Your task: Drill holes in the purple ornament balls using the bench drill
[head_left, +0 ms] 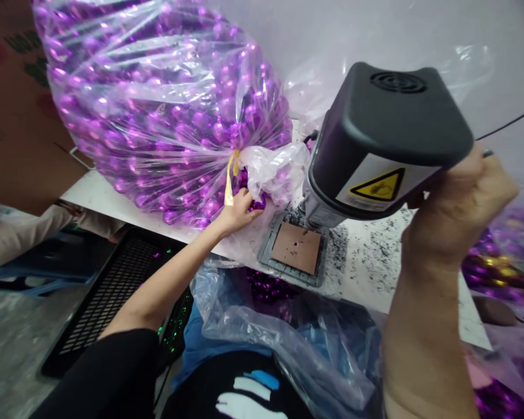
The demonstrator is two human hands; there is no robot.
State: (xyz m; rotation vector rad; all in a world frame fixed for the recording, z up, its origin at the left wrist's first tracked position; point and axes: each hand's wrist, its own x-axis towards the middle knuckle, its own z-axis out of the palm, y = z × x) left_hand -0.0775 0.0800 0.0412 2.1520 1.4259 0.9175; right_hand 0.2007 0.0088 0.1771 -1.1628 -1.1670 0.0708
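My left hand (239,213) is closed, thumb and fingers pinching a shiny purple ball (258,203) beside the gathered neck of a clear plastic bag (166,105). That bag is stuffed with similar purple balls and tied with a yellow strip (229,186). My right hand (463,198) is wrapped around a handle on the right side of a black bench machine (388,128), the handle itself mostly hidden by the fingers. Under the machine's head lies a square brown plate (296,247) with a small hole, on a grey metal base (266,256).
Dark flakes litter the white table (371,250) right of the base. An open plastic bag (244,314) with purple pieces hangs at the front edge. A black crate (109,297) stands lower left, a cardboard box (21,116) above it. More purple items (502,267) lie at right. Another person's arm (21,233) shows at left.
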